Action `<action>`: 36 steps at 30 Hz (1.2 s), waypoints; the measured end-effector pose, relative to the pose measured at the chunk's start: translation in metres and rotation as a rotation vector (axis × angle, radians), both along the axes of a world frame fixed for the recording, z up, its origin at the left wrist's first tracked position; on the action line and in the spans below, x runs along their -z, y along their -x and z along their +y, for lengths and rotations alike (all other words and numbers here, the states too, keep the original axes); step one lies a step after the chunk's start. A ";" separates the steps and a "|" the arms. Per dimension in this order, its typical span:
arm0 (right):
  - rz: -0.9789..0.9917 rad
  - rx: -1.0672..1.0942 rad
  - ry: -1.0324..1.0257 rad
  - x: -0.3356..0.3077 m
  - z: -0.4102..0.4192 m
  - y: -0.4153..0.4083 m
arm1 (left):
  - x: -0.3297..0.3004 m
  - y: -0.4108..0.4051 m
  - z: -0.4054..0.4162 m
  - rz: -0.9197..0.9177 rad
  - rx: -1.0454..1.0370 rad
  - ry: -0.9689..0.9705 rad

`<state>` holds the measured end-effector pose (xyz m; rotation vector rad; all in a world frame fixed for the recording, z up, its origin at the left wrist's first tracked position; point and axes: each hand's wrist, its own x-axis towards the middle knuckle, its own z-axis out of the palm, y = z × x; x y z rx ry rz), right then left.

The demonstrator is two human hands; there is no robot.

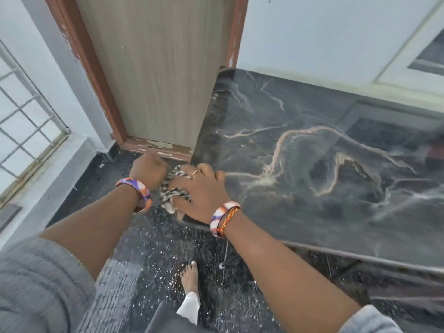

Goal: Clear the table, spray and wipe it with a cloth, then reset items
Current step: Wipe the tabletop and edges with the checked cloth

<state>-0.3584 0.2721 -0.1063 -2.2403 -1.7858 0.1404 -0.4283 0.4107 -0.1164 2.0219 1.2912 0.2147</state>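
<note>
Single head-worn view, looking forward and steeply down.

The camera sits on my head, above and behind my arms, tilted so far down that my own bare foot (189,275) shows on the speckled floor (149,248) near the bottom edge. It faces the near left corner of the dark marble table (312,164), with a wooden door (158,68) straight ahead. My left hand (149,169) and right hand (199,191) sit close to the lens at mid-frame. The wide angle bends the window grille (21,121) at the left edge. There is no second view to share coverage.
</note>
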 end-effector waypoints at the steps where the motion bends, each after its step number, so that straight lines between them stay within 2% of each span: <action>1: -0.011 -0.019 -0.010 0.000 -0.012 0.010 | -0.004 0.006 -0.009 0.005 -0.002 -0.029; 5: -0.060 -0.097 -0.013 0.007 -0.054 0.029 | -0.019 0.011 -0.045 0.014 0.089 -0.212; 8: -0.254 -0.072 -0.112 0.019 -0.093 0.025 | -0.033 0.000 -0.075 -0.037 0.177 -0.395; 11: -0.409 0.048 -0.138 0.035 -0.143 0.005 | -0.043 -0.016 -0.110 -0.115 0.320 -0.491; 16: -0.477 0.330 -0.157 0.050 -0.229 -0.044 | -0.042 -0.046 -0.150 -0.164 0.562 -0.574; 21: -0.511 0.534 -0.145 0.052 -0.306 -0.093 | -0.036 -0.089 -0.184 -0.188 0.785 -0.554; 29: -0.419 0.877 -0.149 0.059 -0.409 -0.161 | -0.027 -0.208 -0.247 -0.290 1.009 -0.481; 36: -0.111 1.202 -0.268 0.043 -0.492 -0.229 | -0.024 -0.315 -0.321 -0.324 1.165 -0.389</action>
